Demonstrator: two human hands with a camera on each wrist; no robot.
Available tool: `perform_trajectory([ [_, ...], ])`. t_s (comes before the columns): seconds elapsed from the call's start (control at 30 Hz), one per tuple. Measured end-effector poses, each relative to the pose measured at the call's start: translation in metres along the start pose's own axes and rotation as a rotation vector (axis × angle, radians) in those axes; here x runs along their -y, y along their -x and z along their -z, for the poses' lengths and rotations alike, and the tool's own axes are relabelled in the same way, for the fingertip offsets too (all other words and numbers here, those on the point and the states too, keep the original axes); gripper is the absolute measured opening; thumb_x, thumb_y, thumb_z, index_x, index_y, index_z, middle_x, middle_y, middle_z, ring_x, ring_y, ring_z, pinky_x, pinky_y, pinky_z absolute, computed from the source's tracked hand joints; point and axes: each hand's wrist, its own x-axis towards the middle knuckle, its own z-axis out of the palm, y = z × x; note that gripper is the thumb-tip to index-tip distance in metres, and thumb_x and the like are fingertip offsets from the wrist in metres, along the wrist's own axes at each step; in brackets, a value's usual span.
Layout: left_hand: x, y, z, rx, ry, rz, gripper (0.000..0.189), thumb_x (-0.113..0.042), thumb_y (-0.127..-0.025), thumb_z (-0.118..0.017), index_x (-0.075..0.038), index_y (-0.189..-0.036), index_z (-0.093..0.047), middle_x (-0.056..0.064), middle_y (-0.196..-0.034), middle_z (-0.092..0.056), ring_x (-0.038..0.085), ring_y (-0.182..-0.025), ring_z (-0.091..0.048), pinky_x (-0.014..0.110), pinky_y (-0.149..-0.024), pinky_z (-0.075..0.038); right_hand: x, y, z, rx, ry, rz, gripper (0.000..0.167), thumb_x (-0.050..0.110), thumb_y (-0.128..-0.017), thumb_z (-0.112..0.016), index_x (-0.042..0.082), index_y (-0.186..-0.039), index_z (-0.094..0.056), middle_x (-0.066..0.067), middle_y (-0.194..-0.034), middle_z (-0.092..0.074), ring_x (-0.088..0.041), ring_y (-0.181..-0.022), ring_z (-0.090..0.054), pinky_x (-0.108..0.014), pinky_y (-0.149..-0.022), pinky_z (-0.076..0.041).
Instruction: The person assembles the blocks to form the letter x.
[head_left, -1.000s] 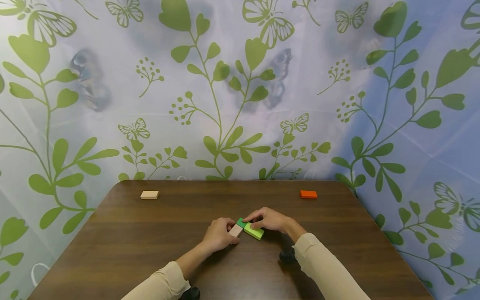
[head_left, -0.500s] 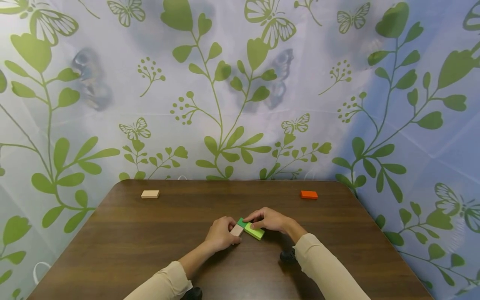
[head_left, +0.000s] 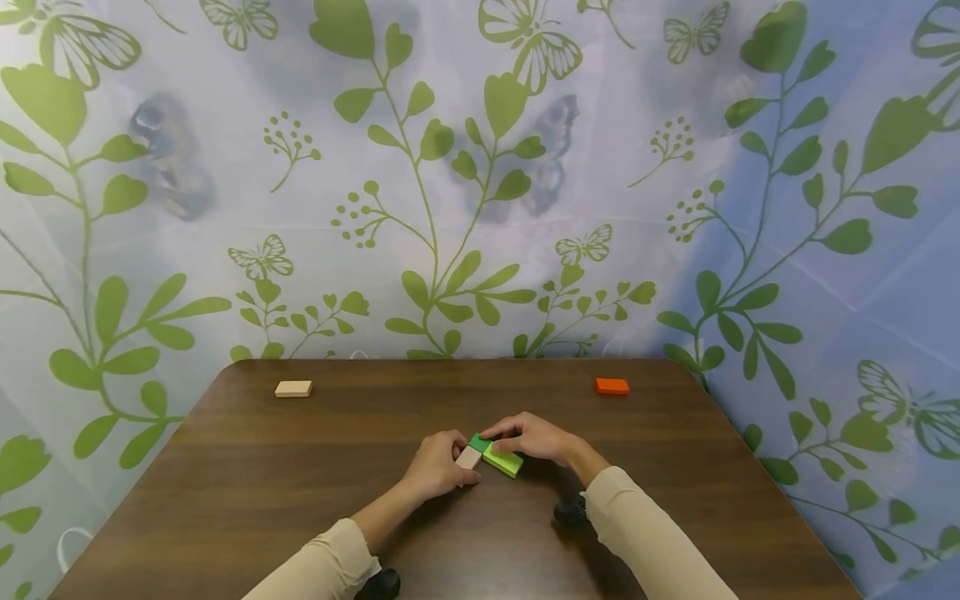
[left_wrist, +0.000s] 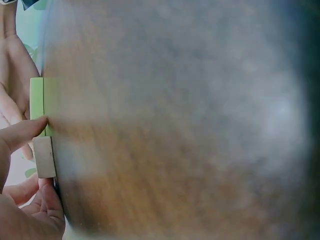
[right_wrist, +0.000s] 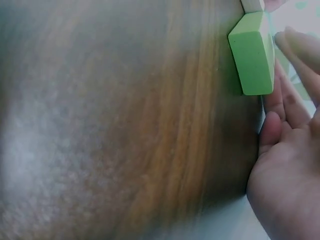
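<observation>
Right hand [head_left: 540, 438] shifted its thumb slightly left along the lime block [head_left: 504, 462]; blocks look put. It's part-curled, index on the dark green block [head_left: 476, 443]; can't tell if it grips. Left hand [head_left: 437, 468] pinches the pale block [head_left: 468, 457], thumb near side, probably bracing while the right trues the joint. All three meet mid-bench [head_left: 337, 450], green at the far corner. Orange block [head_left: 612, 387] sits far right, likely parked out of the way.
</observation>
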Motion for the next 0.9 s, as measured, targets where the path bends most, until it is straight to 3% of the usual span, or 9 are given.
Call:
perform_trajectory([
  [0.23,0.006,-0.003,0.012,0.076,0.092,0.034,0.053,-0.025,-0.08,-0.091,0.004,-0.117,-0.068,0.007,-0.091,-0.059,0.019,-0.079,-0.053,0.031,-0.065,-0.045,0.0,0.002,0.001,-0.014,-0.121,-0.009,0.035,0.018,-0.104,-0.065,0.015,-0.138,-0.069,-0.004,-0.142,-0.061,-0.025,-0.133,-0.052,-0.047,-0.106,-0.044],
  [0.4,0.013,-0.012,0.018,0.15,0.154,-0.003,0.045,-0.026,-0.094,-0.078,-0.001,-0.13,-0.065,0.008,-0.11,-0.061,0.022,-0.096,-0.056,0.039,-0.08,-0.049,-0.001,0.004,0.004,-0.047,-0.184,-0.013,0.042,0.018,-0.104,-0.064,0.01,-0.146,-0.061,-0.009,-0.145,-0.058,-0.028,-0.134,-0.051,-0.05,-0.108,-0.041],
  [0.57,0.019,-0.022,0.023,0.194,0.179,-0.066,0.039,-0.018,-0.098,-0.073,-0.006,-0.135,-0.065,0.009,-0.126,-0.061,0.03,-0.114,-0.057,0.052,-0.095,-0.047,-0.003,0.007,0.006,-0.058,-0.213,-0.001,0.043,0.019,-0.106,-0.061,0.007,-0.148,-0.058,-0.013,-0.148,-0.055,-0.03,-0.136,-0.05,-0.05,-0.11,-0.04],
  [0.77,0.025,-0.029,0.023,0.277,0.172,-0.092,0.036,-0.016,-0.099,-0.072,-0.013,-0.135,-0.069,0.005,-0.129,-0.06,0.028,-0.117,-0.055,0.05,-0.099,-0.045,-0.005,0.017,0.017,-0.082,-0.18,-0.027,0.043,0.021,-0.106,-0.062,0.002,-0.145,-0.06,-0.016,-0.144,-0.058,-0.029,-0.128,-0.055,-0.045,-0.102,-0.047],
  [0.9,0.027,-0.031,0.024,0.291,0.153,-0.117,0.032,-0.016,-0.099,-0.072,-0.013,-0.13,-0.074,0.005,-0.127,-0.06,0.029,-0.117,-0.054,0.052,-0.099,-0.044,-0.005,0.024,0.03,-0.118,-0.17,-0.05,0.042,0.019,-0.104,-0.065,-0.001,-0.14,-0.063,-0.018,-0.141,-0.06,-0.03,-0.123,-0.058,-0.04,-0.091,-0.05],
])
